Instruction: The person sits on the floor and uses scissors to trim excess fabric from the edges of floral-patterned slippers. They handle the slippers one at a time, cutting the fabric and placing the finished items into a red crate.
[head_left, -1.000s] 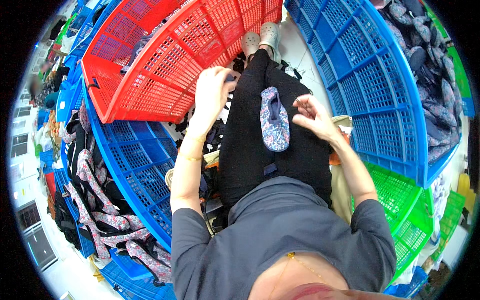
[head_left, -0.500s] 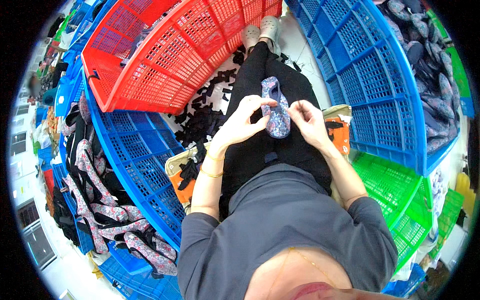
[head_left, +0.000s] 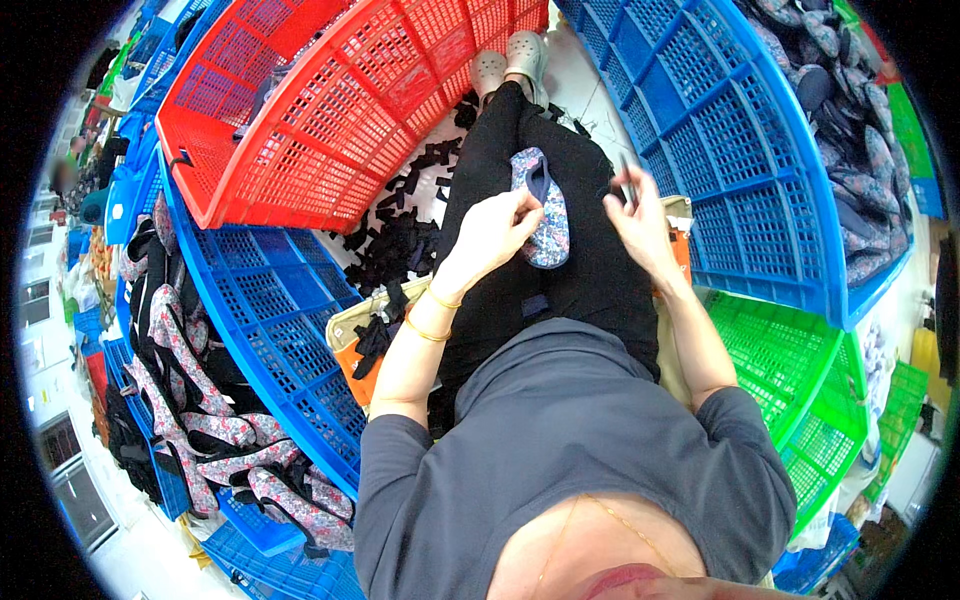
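Note:
A floral blue-and-pink fabric slipper (head_left: 549,228) with a dark lining lies over my thighs, its opening toward my feet. My left hand (head_left: 498,230) pinches it by its left edge, near the opening. To the right of the slipper and apart from it, my right hand (head_left: 640,222) is raised with the fingers closed round a small dark tool (head_left: 628,190). It has a thin greyish tip pointing away from me; its exact kind is too small and blurred to tell.
A red basket (head_left: 330,130) stands ahead on the left, blue baskets (head_left: 730,130) on both sides, a green one (head_left: 775,345) at right. Floral slippers (head_left: 300,505) fill the left basket, more the right one. Black scraps (head_left: 400,240) litter the floor.
My right hand has moved away from the slipper to the right and now shows a small dark tool. My left hand has shifted slightly and keeps its pinch on the slipper.

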